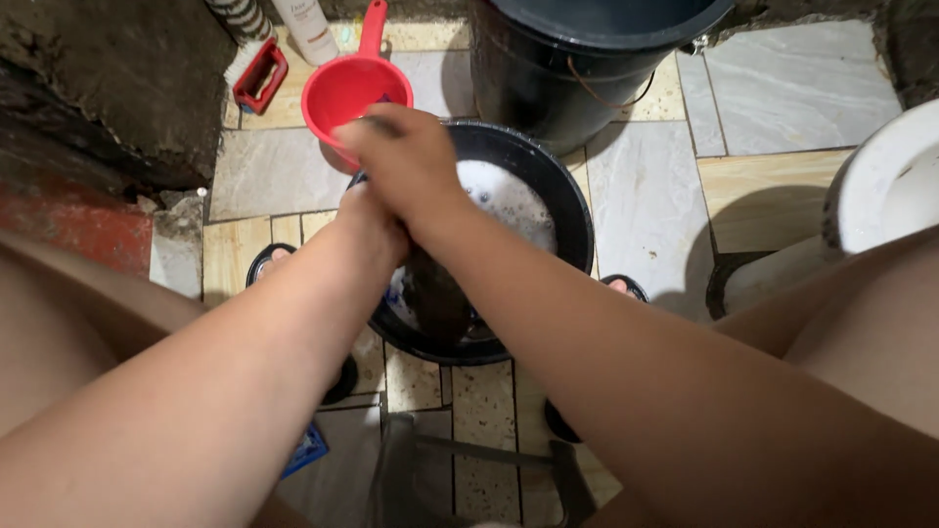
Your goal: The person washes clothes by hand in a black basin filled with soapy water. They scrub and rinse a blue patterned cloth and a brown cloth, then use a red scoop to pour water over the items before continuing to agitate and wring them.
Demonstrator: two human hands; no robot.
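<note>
- Dark wet cloth [437, 298] hangs from the two hands down into the black basin [577, 210] at the middle of the frame; it shows just below the left hand [370, 227] and under the right wrist, its lower end inside the basin near the lower rim.
- The right hand [406, 156] is closed tight, lying over the left hand above the basin's upper-left rim. Both seem clenched on the cloth, though the grip itself is hidden.
- Risk, as I judge it: hard wringing or rubbing this close to the rim could fling the soapy water [509, 200] over the edge onto the tiled floor [646, 196], making it slippery under the sandalled feet beside the basin.
- The red dipper [347, 88] sits touching or just behind the knuckles at upper left; a sharp push could knock it over.
- The large dark bucket [587, 59] stands just above the basin, close enough to be bumped.
</note>
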